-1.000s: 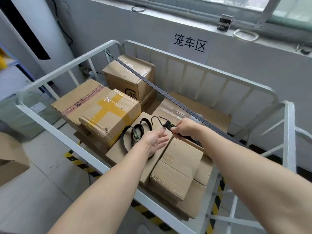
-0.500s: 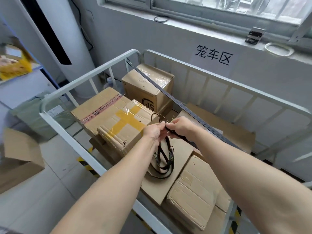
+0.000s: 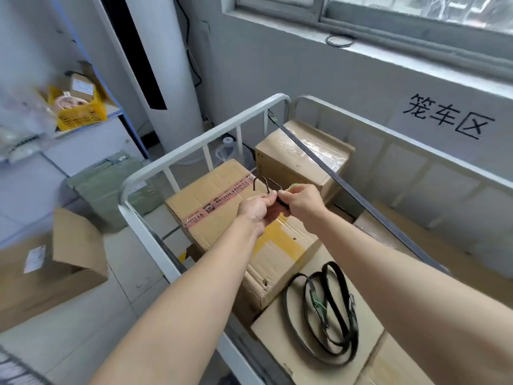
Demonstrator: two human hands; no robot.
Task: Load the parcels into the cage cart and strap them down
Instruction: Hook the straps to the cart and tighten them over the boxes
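One strap hook (image 3: 254, 186): left hand (image 3: 256, 211) and right hand (image 3: 301, 202) are both pinching it over a taped parcel (image 3: 211, 207) in the cage cart (image 3: 194, 140).

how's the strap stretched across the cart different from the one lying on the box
The stretched strap runs straight and taut from the far corner of the cage cart, above the parcels; the loose strap lies slack in loops. The stretched strap spans the cart diagonally; the loose strap sits bunched on one flat cardboard box nearest the person. Both are dark, flat bands.
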